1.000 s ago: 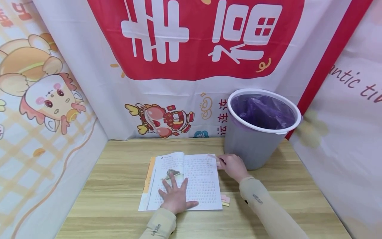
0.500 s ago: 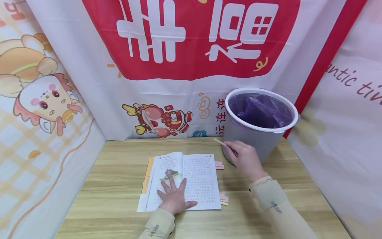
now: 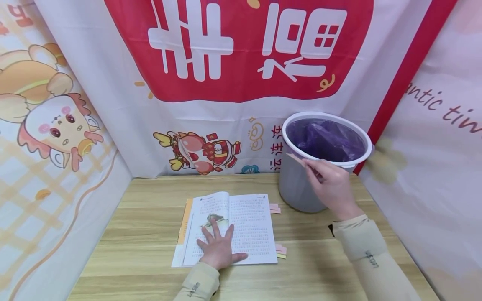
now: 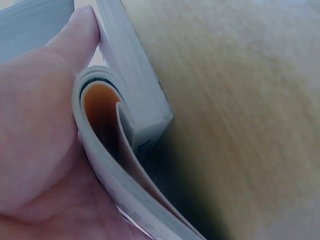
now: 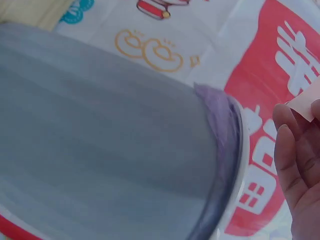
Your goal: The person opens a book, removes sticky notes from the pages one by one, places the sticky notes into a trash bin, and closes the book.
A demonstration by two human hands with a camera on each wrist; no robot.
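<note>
Pinching a small pale pink paper slip [image 3: 296, 159] at the ends of the fingers [image 5: 286, 150] of the right hand [image 3: 333, 186], clamped on it lightly, with one end jutting free to the left! Overlapping the front of the round white plastic rim [image 3: 285, 133] in the head view; just beyond that edge, with a gap between, in the right wrist view. Already above the opening or just short of it? Hard to tell.

Looks like the throwing-away step, close to a release. Seems to call for a shift over the crumpled purple plastic liner [image 3: 325, 136], then a loosening of the pinch. Must clear that rim first. Might cling to a fingertip, being so light, or flutter down outside the tall grey plastic bin [image 3: 299, 188].

Over to the left hand [image 3: 217, 248]: pressing flat on the open, white-paged printed book [image 3: 250, 225], with fingers spread wide, gripping nothing. See, from the left wrist, a fat curl of pages [image 4: 142, 202] beside the palm. Notice pink paper tabs [image 3: 275, 208] poking from the book's right edge, with more lower down above a yellow paper tab [image 3: 280, 256].

Farther out, spot the pale wood-grain worktop [image 3: 147, 225] and the red-and-white printed cloth [image 3: 244, 83] behind.
</note>
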